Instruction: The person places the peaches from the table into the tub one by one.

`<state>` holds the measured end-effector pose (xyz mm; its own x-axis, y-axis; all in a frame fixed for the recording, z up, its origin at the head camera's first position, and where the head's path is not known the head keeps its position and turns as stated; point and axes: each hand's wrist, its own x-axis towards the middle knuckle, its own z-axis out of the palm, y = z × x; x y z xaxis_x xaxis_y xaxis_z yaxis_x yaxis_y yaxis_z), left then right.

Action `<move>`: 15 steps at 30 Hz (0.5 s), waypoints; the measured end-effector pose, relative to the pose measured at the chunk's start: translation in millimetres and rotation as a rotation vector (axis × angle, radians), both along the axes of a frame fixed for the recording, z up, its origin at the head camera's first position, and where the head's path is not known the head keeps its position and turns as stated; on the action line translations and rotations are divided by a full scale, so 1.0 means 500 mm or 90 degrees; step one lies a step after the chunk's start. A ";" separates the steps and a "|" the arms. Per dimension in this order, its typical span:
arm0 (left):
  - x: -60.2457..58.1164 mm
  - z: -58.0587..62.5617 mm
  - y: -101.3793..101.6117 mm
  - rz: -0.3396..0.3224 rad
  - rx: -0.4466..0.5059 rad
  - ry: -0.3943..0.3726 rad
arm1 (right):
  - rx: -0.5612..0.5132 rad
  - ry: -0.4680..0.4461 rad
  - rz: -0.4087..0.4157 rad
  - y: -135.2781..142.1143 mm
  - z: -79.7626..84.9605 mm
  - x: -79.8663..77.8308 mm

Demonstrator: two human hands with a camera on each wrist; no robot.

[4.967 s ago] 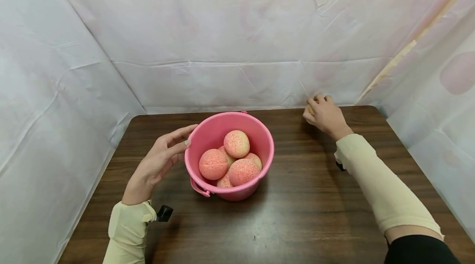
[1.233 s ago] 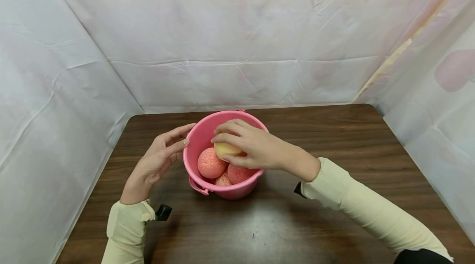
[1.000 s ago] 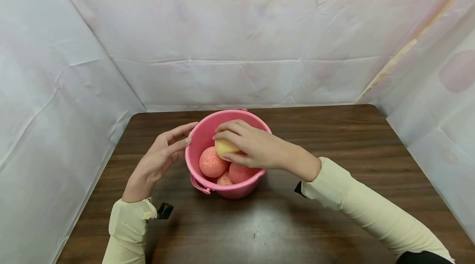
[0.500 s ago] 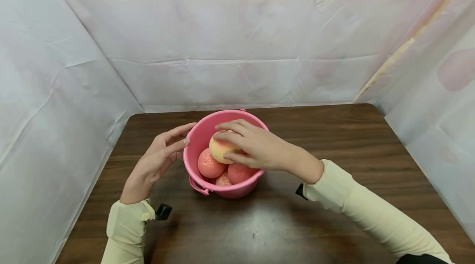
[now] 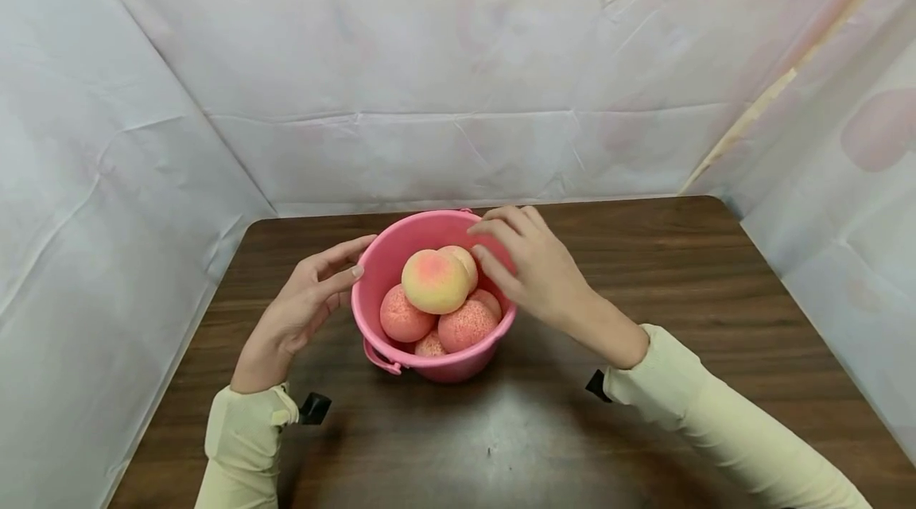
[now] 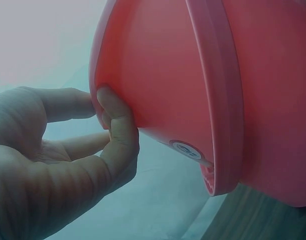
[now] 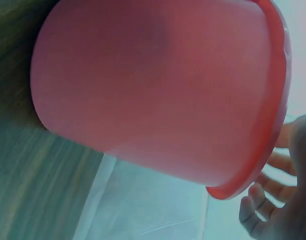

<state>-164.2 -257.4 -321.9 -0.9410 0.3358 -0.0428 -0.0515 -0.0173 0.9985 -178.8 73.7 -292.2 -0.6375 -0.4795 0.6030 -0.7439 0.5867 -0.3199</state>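
A pink bucket stands on the table, holding several peaches. On top lies a yellow peach with a pink blush; a speckled peach and a redder peach show below it. My left hand pinches the bucket's left rim, and in the left wrist view its fingertips lie over the rim edge. My right hand hovers over the right side of the rim, fingers loosely bent and holding nothing. The right wrist view has the bucket wall, with this hand partly seen beside the rim.
The dark wood table extends around the bucket. White sheeting rises behind it and at both sides. The bucket's handle hangs down at the front left of the rim.
My right hand brought a yellow peach from the table's back right into the bucket, let it go on the others, and drew back right. My left hand stayed at the rim.
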 end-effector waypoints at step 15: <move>-0.002 -0.001 0.006 0.002 -0.005 0.001 | -0.135 -0.297 -0.090 0.039 -0.024 -0.001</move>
